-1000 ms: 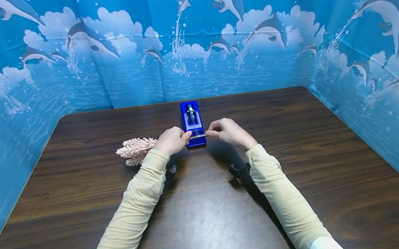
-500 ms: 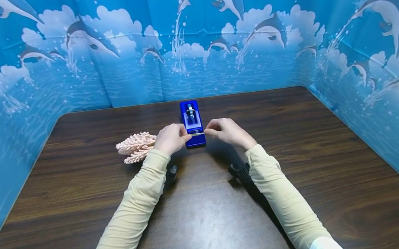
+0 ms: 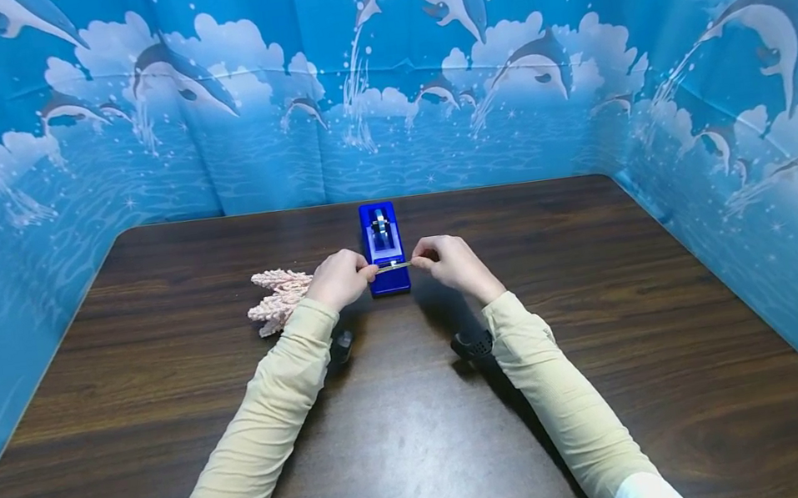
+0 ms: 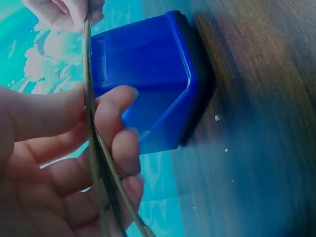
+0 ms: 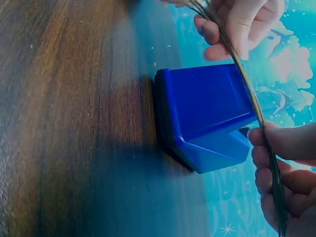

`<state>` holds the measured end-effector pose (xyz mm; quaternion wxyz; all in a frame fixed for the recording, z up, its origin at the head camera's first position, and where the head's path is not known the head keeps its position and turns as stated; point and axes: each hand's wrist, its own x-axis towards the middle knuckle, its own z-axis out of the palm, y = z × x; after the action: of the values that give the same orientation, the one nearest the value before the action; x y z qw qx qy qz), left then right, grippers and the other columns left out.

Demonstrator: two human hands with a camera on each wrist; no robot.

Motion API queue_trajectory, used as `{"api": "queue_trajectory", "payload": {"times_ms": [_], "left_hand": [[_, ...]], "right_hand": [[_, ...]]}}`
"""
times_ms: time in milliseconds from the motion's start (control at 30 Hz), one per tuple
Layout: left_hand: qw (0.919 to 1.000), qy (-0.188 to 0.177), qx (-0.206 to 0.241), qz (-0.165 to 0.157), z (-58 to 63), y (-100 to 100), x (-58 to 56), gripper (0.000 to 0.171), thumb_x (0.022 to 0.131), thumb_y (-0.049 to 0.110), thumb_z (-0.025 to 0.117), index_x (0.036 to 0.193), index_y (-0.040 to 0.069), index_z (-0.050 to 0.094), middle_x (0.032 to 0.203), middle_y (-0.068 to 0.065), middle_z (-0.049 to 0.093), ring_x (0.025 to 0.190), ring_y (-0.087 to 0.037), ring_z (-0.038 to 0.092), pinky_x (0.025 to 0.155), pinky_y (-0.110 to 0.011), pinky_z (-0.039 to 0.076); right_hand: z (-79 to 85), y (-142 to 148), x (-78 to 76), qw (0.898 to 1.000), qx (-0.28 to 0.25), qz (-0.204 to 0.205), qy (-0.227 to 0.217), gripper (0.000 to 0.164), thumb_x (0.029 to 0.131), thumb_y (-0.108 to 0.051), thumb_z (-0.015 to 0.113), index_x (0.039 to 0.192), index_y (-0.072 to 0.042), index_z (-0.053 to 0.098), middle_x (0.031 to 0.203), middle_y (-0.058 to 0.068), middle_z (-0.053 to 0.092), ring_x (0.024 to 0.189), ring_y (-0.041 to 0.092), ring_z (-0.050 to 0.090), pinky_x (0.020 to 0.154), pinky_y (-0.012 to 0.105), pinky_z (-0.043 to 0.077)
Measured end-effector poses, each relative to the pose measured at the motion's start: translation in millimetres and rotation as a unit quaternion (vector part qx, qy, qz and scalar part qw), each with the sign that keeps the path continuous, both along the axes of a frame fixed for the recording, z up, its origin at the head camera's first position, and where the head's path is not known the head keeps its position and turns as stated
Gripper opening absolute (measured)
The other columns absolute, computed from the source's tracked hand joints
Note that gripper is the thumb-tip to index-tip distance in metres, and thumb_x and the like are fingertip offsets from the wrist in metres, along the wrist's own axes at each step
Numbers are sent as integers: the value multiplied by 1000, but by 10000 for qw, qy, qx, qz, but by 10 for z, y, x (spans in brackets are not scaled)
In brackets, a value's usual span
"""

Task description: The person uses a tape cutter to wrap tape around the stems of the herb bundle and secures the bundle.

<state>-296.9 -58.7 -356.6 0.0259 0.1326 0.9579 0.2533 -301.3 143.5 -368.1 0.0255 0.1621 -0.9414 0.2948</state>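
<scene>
A bunch of pale pink flower sprigs (image 3: 280,298) sticks out to the left behind my left hand (image 3: 342,280). Its thin stems (image 3: 392,267) run sideways across the front of a blue tape dispenser (image 3: 390,284). Thumb and fingers of my left hand pinch the stems near the flower end. My right hand (image 3: 450,263) pinches them farther along, to the right of the dispenser. In the left wrist view the stems (image 4: 90,98) fan apart below the left thumb. The right wrist view shows the greenish stem ends (image 5: 276,197) lying along the curled right fingers.
The dispenser, with a tape roll (image 3: 381,224) in it, stands on a dark wooden table (image 3: 605,323) near its far edge. Small pale crumbs (image 4: 217,118) lie beside it. A blue dolphin-print curtain (image 3: 266,157) surrounds the back and sides.
The flower heads have turned and now lie in a different arrangement, reaching less far left. Both hands keep pinching the stems and have stayed nearly in place over the dispenser.
</scene>
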Motion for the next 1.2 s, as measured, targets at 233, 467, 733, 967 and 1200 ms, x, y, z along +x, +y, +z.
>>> {"api": "queue_trajectory", "payload": {"times_ms": [233, 467, 733, 967, 1200], "left_hand": [[9991, 391, 119, 71, -21, -3, -1, 15, 88, 21, 68, 83, 7, 68, 87, -10, 71, 83, -28, 64, 76, -42, 47], [9974, 627, 364, -24, -51, -29, -23, 10, 84, 16, 71, 80, 8, 67, 78, -7, 70, 75, -25, 63, 66, -37, 44], [9964, 672, 516, -64, -62, -86, -57, 8, 85, 14, 70, 83, 7, 71, 82, -10, 73, 78, -26, 65, 72, -39, 45], [9970, 562, 534, 19, -93, -103, -92, 9, 84, 13, 70, 77, 8, 71, 74, -7, 70, 72, -23, 63, 68, -36, 45], [9950, 774, 632, -87, -164, -88, -132, 10, 81, 9, 69, 71, 9, 68, 68, -4, 68, 67, -22, 61, 64, -35, 45]], "right_hand": [[-11, -17, 3, 9996, -268, -48, 38, 10, 93, -16, 64, 90, -7, 68, 86, 7, 67, 77, 17, 57, 71, 28, 46], [-23, -23, 0, 9993, -355, 58, -39, 21, 93, -14, 64, 111, -6, 70, 95, 10, 71, 79, 18, 58, 71, 27, 46], [-68, -86, 7, 9996, -154, 65, 215, 24, 93, -13, 63, 114, -5, 71, 97, 15, 71, 75, 17, 55, 67, 26, 44], [-84, -124, 24, 9995, -117, 15, 308, 23, 93, -13, 63, 113, -5, 72, 102, 14, 72, 84, 20, 63, 76, 33, 51], [-97, -136, 33, 9995, -227, -52, 197, 23, 93, -11, 63, 114, -6, 71, 108, 13, 73, 87, 18, 63, 77, 31, 51]]}}
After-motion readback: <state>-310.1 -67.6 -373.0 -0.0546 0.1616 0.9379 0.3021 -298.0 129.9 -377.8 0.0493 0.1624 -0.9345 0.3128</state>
